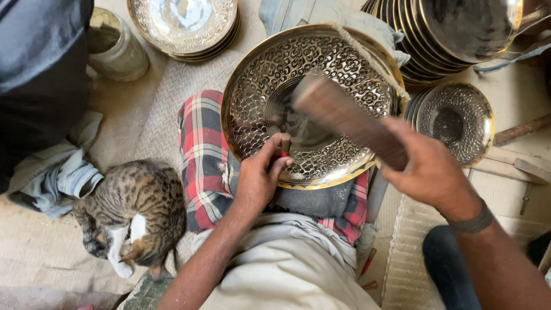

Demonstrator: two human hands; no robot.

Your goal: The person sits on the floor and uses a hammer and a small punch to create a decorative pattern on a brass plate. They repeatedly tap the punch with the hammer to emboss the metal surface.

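Observation:
A large embossed brass plate with a gold rim rests on a red plaid cloth over a dark pad in my lap. My left hand pinches a small punch tool upright against the plate's inner surface. My right hand grips a long wooden mallet, raised and blurred above the plate's middle. A rope runs across the plate's upper right rim.
A tabby cat lies on the mat at my left. Stacks of brass plates stand at the top, a bigger stack at top right, a small embossed plate beside it. A glass jar stands top left.

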